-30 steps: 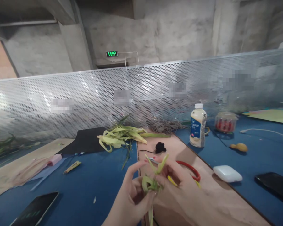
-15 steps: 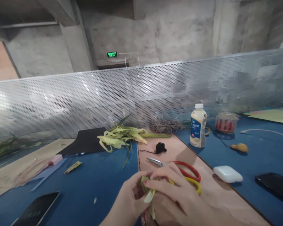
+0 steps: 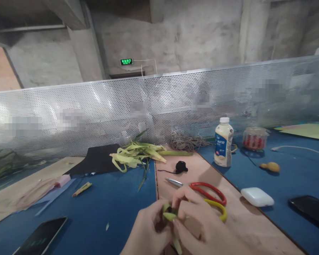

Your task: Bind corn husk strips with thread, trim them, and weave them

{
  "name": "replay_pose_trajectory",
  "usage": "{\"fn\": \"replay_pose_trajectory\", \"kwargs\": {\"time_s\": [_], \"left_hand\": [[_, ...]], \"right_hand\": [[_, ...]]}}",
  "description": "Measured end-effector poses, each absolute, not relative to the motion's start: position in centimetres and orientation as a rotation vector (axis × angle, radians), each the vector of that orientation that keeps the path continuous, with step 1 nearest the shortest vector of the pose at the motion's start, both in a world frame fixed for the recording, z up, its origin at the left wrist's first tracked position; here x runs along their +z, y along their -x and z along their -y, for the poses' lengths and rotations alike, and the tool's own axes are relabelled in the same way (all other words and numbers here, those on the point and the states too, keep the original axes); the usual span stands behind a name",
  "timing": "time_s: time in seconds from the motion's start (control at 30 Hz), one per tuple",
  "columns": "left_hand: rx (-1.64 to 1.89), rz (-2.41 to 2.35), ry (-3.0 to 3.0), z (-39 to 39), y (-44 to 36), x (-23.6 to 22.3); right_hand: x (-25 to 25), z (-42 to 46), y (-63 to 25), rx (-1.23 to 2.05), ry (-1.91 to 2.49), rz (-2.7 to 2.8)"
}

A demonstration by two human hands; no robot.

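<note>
Low in the middle, a folded piece of green corn husk is pinched between both hands. My left hand curls round it from the left. The fingertips of my right hand press on it from the right, and a pale strip hangs down below. Just beyond my right hand lie scissors with one red and one yellow handle, partly covered by that hand. A small ball of black thread sits farther back. Behind it is a heap of corn husks.
A perforated metal screen closes off the back. On the right stand a milk bottle, a clear tub, a small gourd, a white case and a dark phone. Another phone and a husk scrap lie left.
The husk piece has been folded down: the tips that stood up between my fingers are now tucked low. My right hand has drawn back toward me, uncovering more of the scissors.
</note>
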State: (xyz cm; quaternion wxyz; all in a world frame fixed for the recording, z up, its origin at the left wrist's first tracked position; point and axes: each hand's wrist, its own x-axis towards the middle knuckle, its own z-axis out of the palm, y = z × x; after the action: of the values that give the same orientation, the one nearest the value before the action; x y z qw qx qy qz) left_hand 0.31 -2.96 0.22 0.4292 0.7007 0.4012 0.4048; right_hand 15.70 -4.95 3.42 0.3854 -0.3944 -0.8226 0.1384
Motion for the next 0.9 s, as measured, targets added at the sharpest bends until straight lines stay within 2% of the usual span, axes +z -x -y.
{"fn": "replay_pose_trajectory", "kwargs": {"time_s": [0.13,0.57,0.9], "left_hand": [[1.051,-1.029,-1.738,2.8,-0.4,-0.2],[1.069,-1.047,-1.811,2.8,-0.2,-0.4],[1.125,-1.02,-1.863,3.1,0.0,-0.7]], "right_hand": [[2.8,4.5,-15.7,0.373,0.904,2.039],[1.6,4.1,-15.7,0.334,0.96,2.085],[1.2,3.5,-15.3,0.684,0.95,1.747]]}}
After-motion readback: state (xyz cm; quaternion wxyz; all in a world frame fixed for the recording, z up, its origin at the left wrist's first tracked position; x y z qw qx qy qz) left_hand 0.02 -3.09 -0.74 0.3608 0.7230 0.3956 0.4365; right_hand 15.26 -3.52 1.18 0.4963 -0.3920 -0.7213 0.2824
